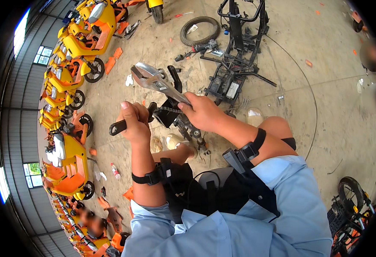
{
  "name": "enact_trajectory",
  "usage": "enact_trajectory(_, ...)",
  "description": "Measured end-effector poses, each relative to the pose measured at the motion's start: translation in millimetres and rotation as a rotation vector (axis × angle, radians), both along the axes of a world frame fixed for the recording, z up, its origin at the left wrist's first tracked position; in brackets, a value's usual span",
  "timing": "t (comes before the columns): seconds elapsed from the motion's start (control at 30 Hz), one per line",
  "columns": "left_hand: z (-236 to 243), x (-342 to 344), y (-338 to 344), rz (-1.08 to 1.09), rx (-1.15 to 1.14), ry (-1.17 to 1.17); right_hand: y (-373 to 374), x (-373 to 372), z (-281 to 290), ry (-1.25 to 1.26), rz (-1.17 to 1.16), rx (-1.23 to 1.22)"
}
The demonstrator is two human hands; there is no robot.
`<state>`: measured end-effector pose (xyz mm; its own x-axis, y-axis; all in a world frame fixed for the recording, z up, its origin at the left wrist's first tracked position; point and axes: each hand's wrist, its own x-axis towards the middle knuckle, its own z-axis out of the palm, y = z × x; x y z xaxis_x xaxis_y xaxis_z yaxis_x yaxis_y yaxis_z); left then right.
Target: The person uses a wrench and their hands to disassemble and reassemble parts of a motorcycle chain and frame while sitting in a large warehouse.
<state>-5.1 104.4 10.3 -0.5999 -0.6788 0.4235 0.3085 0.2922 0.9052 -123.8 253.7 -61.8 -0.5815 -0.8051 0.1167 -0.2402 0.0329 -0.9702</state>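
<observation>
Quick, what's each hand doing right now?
Left hand: closed around a dark ring-ended tool.
Right hand: closed around the handle of a large silver wrench-like tool.

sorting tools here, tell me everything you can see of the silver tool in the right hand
The silver tool looks metallic and shiny, with a broad, jawed head and a long, narrower handle. It is raised above the floor, slanting, its head toward the picture's upper left. The right hand grips the handle's end, hiding it.
</observation>
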Motion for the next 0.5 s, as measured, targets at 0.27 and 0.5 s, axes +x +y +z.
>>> enact_trajectory(0.27,3.3,1.9,1.2,-0.012,0.015,-0.007,-4.3,5.7,1.8,-0.02,0.022,-0.009)
enact_trajectory(0.5,2.2,-0.9,1.4,-0.025,0.027,0.001,-2.7,2.3,5.3,-0.009,0.058,0.041)
